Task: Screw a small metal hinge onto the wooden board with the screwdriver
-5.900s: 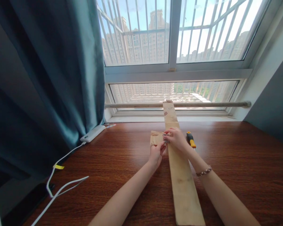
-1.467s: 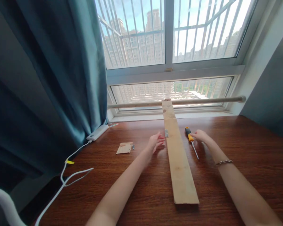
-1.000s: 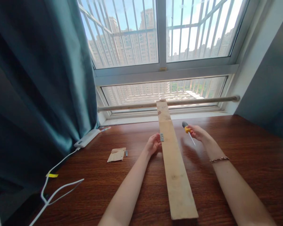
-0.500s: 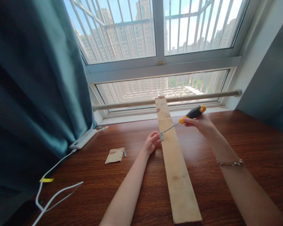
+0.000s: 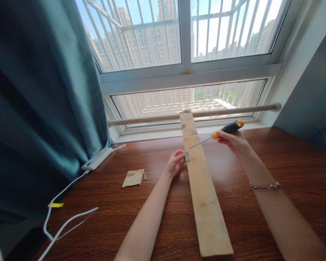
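Note:
A long pale wooden board (image 5: 203, 195) runs away from me, its far end by the window rail. At its left edge sits a small metal hinge (image 5: 187, 156) with screw holes. My left hand (image 5: 175, 162) is closed, its thumb and fingers pinching the hinge's left side against the board. My right hand (image 5: 234, 142) grips a yellow and black screwdriver (image 5: 228, 128). The screwdriver's tip is just above and right of the hinge, apart from it.
Left of the board lie a thin wooden piece (image 5: 133, 178) and a few screws (image 5: 145, 175) on the brown table (image 5: 103, 217). A white power bank (image 5: 97, 158) with a white cable (image 5: 70, 220) rests near the curtain (image 5: 51, 90). A rail (image 5: 233, 110) crosses before the window.
The screwdriver has been drawn up and to the right, and its tip has come away from the hinge. My left hand stays at the hinge. The view has shifted slightly.

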The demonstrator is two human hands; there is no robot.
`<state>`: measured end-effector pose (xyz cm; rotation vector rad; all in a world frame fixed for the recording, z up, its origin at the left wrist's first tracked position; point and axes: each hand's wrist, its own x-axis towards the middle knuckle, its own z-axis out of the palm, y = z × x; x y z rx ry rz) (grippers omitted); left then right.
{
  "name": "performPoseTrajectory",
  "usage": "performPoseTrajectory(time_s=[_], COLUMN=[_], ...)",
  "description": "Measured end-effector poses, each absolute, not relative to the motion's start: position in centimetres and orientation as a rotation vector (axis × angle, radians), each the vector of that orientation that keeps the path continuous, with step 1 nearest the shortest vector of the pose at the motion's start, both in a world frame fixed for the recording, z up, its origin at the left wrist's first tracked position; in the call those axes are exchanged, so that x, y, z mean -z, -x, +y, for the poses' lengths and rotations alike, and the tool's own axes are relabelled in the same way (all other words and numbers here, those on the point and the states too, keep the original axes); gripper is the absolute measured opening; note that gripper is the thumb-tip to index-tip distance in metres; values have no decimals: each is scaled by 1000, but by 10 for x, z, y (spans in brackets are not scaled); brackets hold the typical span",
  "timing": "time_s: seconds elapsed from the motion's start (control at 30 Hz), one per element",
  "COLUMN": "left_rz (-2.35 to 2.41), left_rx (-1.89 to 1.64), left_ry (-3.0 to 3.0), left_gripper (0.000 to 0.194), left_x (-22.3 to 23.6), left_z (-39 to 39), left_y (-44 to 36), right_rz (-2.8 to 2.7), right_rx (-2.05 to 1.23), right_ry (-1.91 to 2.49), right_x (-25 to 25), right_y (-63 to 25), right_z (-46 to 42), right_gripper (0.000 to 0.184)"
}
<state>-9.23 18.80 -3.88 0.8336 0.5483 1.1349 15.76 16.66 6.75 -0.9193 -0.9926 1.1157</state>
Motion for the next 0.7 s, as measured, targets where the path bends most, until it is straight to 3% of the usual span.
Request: performPoseTrajectory(time_s=[0.7], left_rz=[536], left_rx=[-1189], left_ry=[-763], left_gripper=[18], left_x=[46], left_z=[189], left_y=[91], right_rz=[-1156], right_rx=[-1032], right_ry=[1008], right_x=[-72], right_y=[-133], right_z=[158], right_gripper=[37])
